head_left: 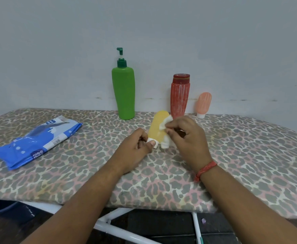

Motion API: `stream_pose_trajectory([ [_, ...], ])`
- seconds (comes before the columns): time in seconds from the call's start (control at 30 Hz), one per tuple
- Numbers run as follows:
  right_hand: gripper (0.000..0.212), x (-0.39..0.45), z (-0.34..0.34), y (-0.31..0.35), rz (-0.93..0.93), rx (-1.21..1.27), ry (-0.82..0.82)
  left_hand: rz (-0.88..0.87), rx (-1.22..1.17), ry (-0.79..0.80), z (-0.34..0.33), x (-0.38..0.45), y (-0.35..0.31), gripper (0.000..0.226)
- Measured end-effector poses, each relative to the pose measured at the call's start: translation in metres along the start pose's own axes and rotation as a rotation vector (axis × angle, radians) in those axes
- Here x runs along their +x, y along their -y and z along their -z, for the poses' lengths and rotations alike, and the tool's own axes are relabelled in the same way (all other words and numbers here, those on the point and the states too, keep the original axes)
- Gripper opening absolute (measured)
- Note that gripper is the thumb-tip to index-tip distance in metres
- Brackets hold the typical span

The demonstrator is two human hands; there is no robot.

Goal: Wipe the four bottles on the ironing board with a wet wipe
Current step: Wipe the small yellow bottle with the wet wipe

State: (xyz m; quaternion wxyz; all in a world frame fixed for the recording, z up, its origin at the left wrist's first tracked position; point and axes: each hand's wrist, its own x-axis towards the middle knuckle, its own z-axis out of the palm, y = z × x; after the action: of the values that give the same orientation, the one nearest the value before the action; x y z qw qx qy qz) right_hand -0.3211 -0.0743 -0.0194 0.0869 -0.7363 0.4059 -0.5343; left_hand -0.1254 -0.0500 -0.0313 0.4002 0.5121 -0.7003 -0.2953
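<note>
On the ironing board (pixel 250 147): my left hand (pixel 135 147) pinches the yellow tube's (pixel 157 127) cap; my right hand (pixel 188 136) grips the wipe (pixel 165 123) against it.

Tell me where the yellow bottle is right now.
In the head view the yellow bottle is near the middle of the ironing board, in front of the red bottle, its cap held by the left hand while the right hand presses a wipe on it.

Yellow bottle (pixel 157 126) tilted, wipe (pixel 166 123) against it; three bottles upright behind.
</note>
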Motion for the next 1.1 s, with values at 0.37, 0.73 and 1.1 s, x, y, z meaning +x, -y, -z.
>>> stream_pose_trajectory([
  [0.37,0.008,-0.005,-0.004,0.007,0.108,0.099,0.158,0.06,-0.228,0.072,0.003,0.001,-0.003,0.013],
  [0.73,0.006,0.002,0.004,0.006,0.053,-0.101,-0.13,0.061,-0.105,0.169,0.001,-0.001,-0.004,0.028],
  [1.1,0.021,-0.007,-0.015,0.019,0.457,-0.288,0.204,0.11,-0.353,0.124,0.003,-0.003,-0.009,0.034],
])
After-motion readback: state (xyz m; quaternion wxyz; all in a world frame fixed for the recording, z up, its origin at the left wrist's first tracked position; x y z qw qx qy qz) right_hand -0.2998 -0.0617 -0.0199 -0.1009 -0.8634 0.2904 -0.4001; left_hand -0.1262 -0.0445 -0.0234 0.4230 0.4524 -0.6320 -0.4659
